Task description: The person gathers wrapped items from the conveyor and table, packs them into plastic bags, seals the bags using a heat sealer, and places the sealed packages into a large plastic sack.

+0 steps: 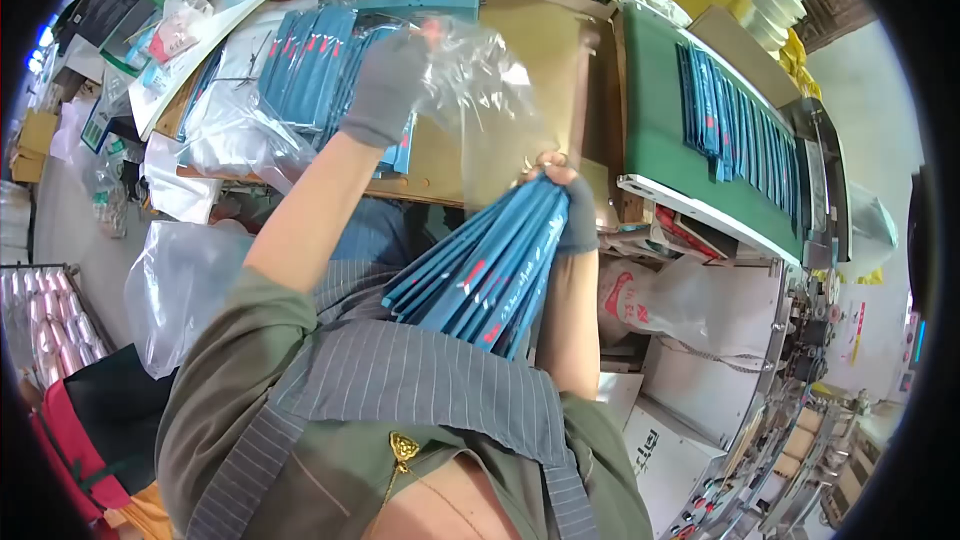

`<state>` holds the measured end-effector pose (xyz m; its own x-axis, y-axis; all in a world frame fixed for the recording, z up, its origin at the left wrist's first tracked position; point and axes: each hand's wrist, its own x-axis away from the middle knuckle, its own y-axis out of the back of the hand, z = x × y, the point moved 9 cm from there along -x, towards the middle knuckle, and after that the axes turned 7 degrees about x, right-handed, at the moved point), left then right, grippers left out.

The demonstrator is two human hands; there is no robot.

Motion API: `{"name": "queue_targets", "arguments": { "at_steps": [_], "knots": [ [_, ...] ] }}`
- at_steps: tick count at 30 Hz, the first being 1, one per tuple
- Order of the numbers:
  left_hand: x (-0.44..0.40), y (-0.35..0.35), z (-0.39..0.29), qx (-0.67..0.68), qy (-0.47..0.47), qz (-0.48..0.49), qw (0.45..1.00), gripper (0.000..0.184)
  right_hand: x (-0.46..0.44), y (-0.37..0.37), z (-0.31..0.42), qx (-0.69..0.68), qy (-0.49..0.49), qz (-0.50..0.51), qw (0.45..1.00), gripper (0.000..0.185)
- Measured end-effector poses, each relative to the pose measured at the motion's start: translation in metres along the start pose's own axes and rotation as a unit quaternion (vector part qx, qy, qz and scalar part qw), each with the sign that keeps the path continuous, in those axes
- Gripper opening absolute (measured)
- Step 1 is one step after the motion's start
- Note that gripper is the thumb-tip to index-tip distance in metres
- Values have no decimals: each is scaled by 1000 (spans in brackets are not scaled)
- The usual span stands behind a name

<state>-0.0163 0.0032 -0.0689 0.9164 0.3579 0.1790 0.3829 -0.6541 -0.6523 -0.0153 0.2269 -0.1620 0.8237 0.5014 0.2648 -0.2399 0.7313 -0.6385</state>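
My left hand [385, 85], in a grey glove with bare fingertips, is raised over the table and closed on a clear plastic bag [480, 65]. The bag hangs down toward my other hand. In front of my apron, my right hand [565, 200], gloved the same way, grips a bundle of slim blue packets [490, 265] by their upper ends. Their lower ends fan out toward my chest, showing white writing and red marks. More blue packets [308, 65] lie stacked on the table, just left of my left hand.
A green conveyor belt [655, 90] at the right carries a row of blue packets [740, 130]. Clear plastic bags [240, 135] lie on the table's left side. A blue metal frame [400, 0] spans the back. A white shelf [215, 25] holds boxes and clutter.
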Motion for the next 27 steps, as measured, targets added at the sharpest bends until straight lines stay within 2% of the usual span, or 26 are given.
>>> {"name": "queue_targets", "arguments": {
  "at_steps": [2,3,5,7,8,9,11,12,13,15,16,17,18,19,20,21,22,23,25,26,27],
  "knots": [
    [-10,-6,-4,-166,-78,66,981,17,9,-15,15,27,32,24,999,52],
    [-13,-15,-3,-249,-114,104,956,16,10,-26,21,26,34,22,999,52],
    [-1,-27,8,-254,-142,115,950,16,11,-52,31,121,39,32,991,57],
    [13,-35,10,-418,-228,75,876,20,3,-71,34,171,47,52,983,60],
    [16,-35,8,-439,-303,71,843,26,5,-72,35,179,46,42,982,62],
    [8,-27,10,-438,-304,69,843,26,6,-76,36,188,45,35,980,65],
    [-18,19,-5,-435,-276,-60,855,27,8,-67,33,170,58,23,983,70],
    [-35,42,-10,-448,-217,-72,864,28,5,-67,31,153,58,41,986,71],
    [-31,49,-15,-448,-220,-85,862,28,5,-75,29,151,48,46,986,70],
    [-15,27,-14,-368,-266,-11,891,26,-7,-89,20,188,27,71,979,65],
    [2,9,4,-334,-150,33,930,25,-9,-93,15,185,26,79,979,65],
    [27,-13,21,-296,-41,71,952,25,-13,-91,14,194,36,43,979,58],
    [36,-11,15,-423,-293,74,854,25,-22,-96,11,202,47,22,978,50],
    [39,-5,22,-324,-118,109,932,29,-25,-96,8,157,52,39,986,44],
    [29,9,17,-364,-89,89,923,32,-29,-75,-3,187,-8,61,980,50],
    [34,20,9,-196,15,66,978,34,-25,-76,-10,118,-16,69,990,47],
    [26,35,28,102,135,-15,985,34,-31,-54,-18,90,-36,65,993,46],
    [11,51,18,52,119,-45,991,32,-43,-28,-22,84,-1,82,993,46],
    [-25,73,-10,-95,-63,-74,991,35,-29,-52,-10,118,19,57,991,51],
    [-26,72,-22,-88,-78,-82,990,35,-23,-82,1,125,37,123,984,53],
    [-20,61,-47,-184,-178,-67,964,33,-15,-107,7,128,54,182,973,55]
  ]
}}
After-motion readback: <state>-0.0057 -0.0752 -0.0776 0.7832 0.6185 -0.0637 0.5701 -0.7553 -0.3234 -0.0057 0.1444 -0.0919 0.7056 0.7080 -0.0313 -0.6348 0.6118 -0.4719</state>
